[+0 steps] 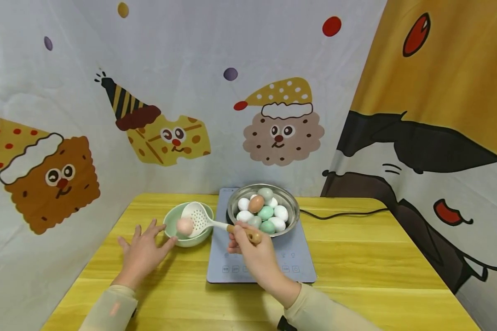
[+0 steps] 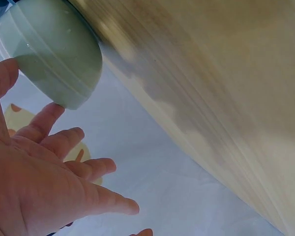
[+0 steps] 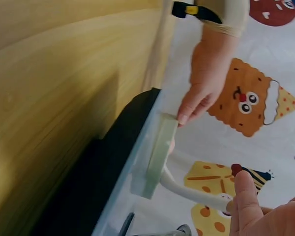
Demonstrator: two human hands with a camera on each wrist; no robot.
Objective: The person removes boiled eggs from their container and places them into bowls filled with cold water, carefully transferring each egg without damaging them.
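My right hand (image 1: 254,253) grips the wooden handle (image 1: 254,235) of a white slotted spoon (image 1: 199,216), its perforated head tilted over a pale green bowl (image 1: 173,214). A light pinkish-brown egg (image 1: 185,226) sits at the edge of the spoon's head, within the bowl's outline. My left hand (image 1: 145,253) is spread at the bowl's left side, thumb and a fingertip at its wall. In the left wrist view, fingertips meet the outside of the green bowl (image 2: 54,49). The right wrist view shows the left hand (image 3: 206,96) at the rim.
A steel pot (image 1: 289,202) full of white, green and brown eggs (image 1: 266,212) stands on a flat induction cooktop (image 1: 223,248), right of the bowl. A black cord (image 1: 339,215) runs off rightward across the wooden table (image 1: 356,257). A printed cloth (image 1: 223,138) hangs behind.
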